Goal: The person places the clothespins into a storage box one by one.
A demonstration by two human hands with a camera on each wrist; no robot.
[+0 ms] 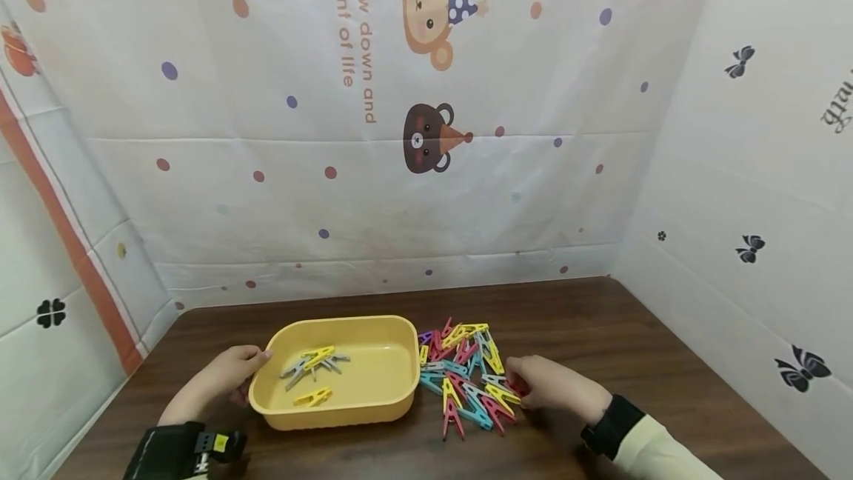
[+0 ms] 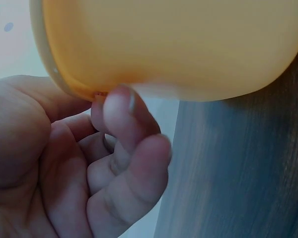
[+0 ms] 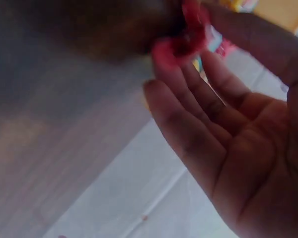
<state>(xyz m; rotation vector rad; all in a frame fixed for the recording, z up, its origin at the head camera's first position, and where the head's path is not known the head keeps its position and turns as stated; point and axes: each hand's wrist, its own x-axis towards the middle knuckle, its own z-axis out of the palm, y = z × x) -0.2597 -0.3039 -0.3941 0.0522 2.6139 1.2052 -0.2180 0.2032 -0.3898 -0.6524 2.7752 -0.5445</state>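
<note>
A yellow plastic basin (image 1: 369, 375) stands on the table, with several grey and yellow clothespins (image 1: 313, 396) lying inside. At its left end my left hand (image 1: 223, 378) grips the rim, thumb on top and fingers curled beneath, as the left wrist view also shows. To the right of the basin lies a loose pile of clothespins (image 1: 474, 395) in red, yellow, blue, grey and purple. My right hand (image 1: 556, 390) is at the pile's right edge, pinching a red clothespin (image 3: 181, 47) between thumb and fingers. In the head view the hand partly hides that clothespin.
The dark brown wooden table (image 1: 633, 361) extends to the right of the pile. Behind it hangs a white printed cloth (image 1: 373, 206), and another white cloth (image 1: 733, 302) borders the right side.
</note>
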